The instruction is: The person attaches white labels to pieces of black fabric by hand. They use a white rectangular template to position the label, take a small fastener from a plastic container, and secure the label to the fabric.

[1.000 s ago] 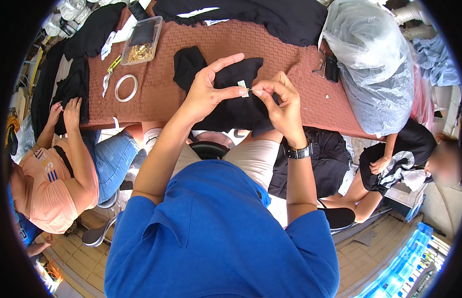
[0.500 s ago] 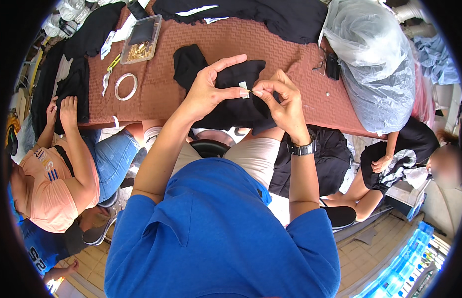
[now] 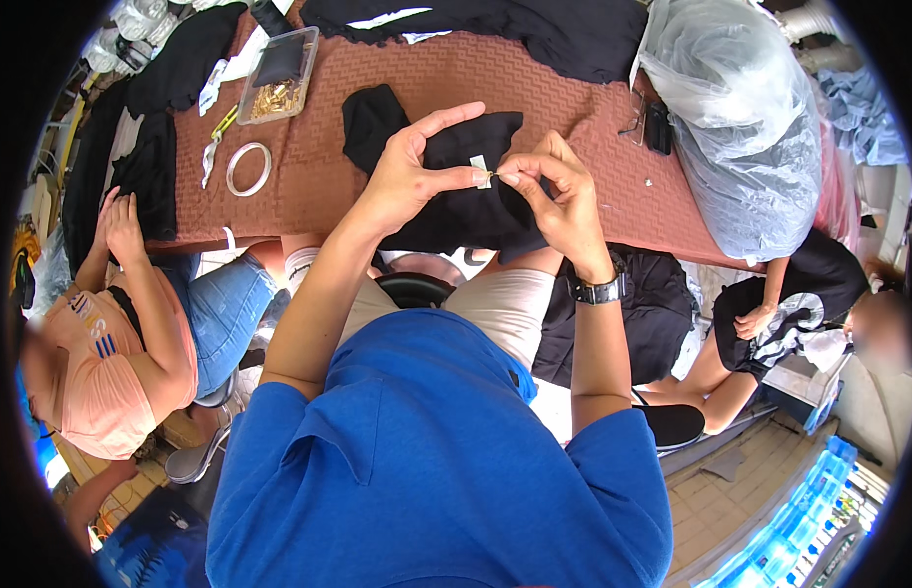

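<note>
A black garment (image 3: 466, 223) lies over the table's front edge and my lap, with a small white label (image 3: 479, 162) on it. My left hand (image 3: 407, 181) has its thumb pressed at the label's edge, the index finger stretched out above; its other fingers are hidden. Opposite it, my right hand (image 3: 557, 191) pinches a small gold-coloured pin (image 3: 491, 175) between thumb and index finger. The pin sits between the two hands, by the label, too small to see whether it is fastened.
Beyond my left hand are a clear plastic box (image 3: 280, 83) of small gold pieces, a yellow-green cutter (image 3: 224, 124) and a white ring-shaped roll (image 3: 233, 181). A large plastic bag (image 3: 735, 127) stands right. People sit on both sides; the left person's hands (image 3: 121, 225) rest near black cloth.
My hands have shifted very slightly, keeping hold at the label. The person on the left has brought their hands together, and another person behind them has moved.
</note>
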Available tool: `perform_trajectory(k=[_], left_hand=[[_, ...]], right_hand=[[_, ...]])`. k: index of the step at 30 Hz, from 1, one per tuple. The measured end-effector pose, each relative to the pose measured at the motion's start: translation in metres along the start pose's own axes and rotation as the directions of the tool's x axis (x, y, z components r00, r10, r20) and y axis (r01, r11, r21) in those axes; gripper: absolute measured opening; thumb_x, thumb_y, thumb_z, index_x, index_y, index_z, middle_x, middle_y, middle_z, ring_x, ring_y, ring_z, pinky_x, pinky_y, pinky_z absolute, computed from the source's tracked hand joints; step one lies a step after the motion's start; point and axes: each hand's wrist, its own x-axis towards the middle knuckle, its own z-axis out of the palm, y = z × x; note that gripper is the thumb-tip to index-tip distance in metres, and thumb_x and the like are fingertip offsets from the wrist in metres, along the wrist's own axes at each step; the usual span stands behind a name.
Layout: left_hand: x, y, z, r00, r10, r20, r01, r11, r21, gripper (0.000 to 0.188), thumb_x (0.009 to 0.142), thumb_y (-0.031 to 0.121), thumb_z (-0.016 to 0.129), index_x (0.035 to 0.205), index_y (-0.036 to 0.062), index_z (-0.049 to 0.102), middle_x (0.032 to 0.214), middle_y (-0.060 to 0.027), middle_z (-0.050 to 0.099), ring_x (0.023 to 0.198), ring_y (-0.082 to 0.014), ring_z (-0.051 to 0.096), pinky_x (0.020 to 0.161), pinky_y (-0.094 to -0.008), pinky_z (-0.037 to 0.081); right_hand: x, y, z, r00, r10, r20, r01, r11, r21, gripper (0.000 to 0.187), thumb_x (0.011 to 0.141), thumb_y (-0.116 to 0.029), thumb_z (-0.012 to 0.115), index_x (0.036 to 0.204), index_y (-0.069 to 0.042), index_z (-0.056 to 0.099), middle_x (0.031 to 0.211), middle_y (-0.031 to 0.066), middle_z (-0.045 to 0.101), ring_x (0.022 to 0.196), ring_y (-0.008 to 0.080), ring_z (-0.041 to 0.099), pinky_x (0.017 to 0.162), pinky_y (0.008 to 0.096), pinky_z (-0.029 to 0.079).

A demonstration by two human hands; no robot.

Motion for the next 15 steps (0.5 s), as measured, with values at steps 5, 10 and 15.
perform_trajectory(k=[5, 10, 15], left_hand=[[-0.0009, 0.0009, 0.0002, 1.0, 0.006, -0.002, -0.006, 1.0, 0.017, 0.068, 0.078, -0.008, 0.079, 0.142, 0.0001, 0.055, 0.139, -0.0084, 0.057, 0.115, -0.0136, 0.061, 0.095, -0.0287, 0.057], [-0.0007, 0.0002, 0.0001, 0.999, 0.045, -0.011, -0.044, 0.995, 0.091, 0.069, 0.077, -0.008, 0.08, 0.141, 0.0003, 0.056, 0.139, -0.0079, 0.058, 0.117, -0.0138, 0.06, 0.097, -0.0287, 0.055], [-0.0017, 0.0023, 0.0009, 1.0, -0.002, -0.005, 0.002, 1.0, 0.028, 0.069, 0.076, -0.007, 0.08, 0.141, 0.0007, 0.057, 0.137, -0.0076, 0.059, 0.118, -0.0132, 0.059, 0.098, -0.0283, 0.054]], right_hand=[[0.0003, 0.0004, -0.0006, 1.0, -0.004, 0.009, 0.004, 1.0, -0.022, 0.013, 0.086, 0.004, 0.072, 0.095, -0.003, 0.076, 0.081, 0.0034, 0.056, 0.073, 0.014, 0.054, 0.068, 0.0281, 0.045], [-0.0009, 0.0038, 0.0017, 1.0, 0.006, -0.009, -0.006, 1.0, 0.009, 0.011, 0.085, 0.003, 0.073, 0.094, -0.003, 0.077, 0.08, 0.0031, 0.057, 0.073, 0.0138, 0.054, 0.068, 0.0284, 0.045], [-0.0023, 0.0022, 0.0034, 1.0, -0.001, -0.021, 0.0, 1.0, -0.017, 0.011, 0.085, 0.003, 0.074, 0.094, -0.003, 0.077, 0.08, 0.003, 0.057, 0.072, 0.0137, 0.054, 0.067, 0.0284, 0.045]])
